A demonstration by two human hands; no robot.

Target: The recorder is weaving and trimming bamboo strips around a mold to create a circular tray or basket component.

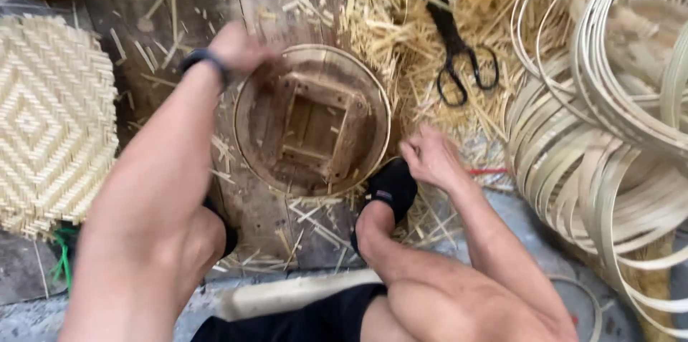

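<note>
A round wooden form (pixel 312 121) with a square recess in its middle lies on a worn wooden board (pixel 215 34). A thin bamboo hoop runs around its rim. My left hand (pixel 240 48), with a dark band at the wrist, rests on the form's upper left edge and grips it there. My right hand (pixel 428 157) is at the form's lower right, fingers curled close to the hoop; whether it pinches the hoop I cannot tell. My foot in a dark shoe (pixel 390 188) presses beside the form's lower right rim.
Black scissors (pixel 459 48) lie on straw-like bamboo scraps (pixel 387 27) at the top. Coiled bamboo strips (pixel 609 120) pile up on the right. A woven bamboo mat (pixel 46 127) lies at the left, and my knees fill the bottom.
</note>
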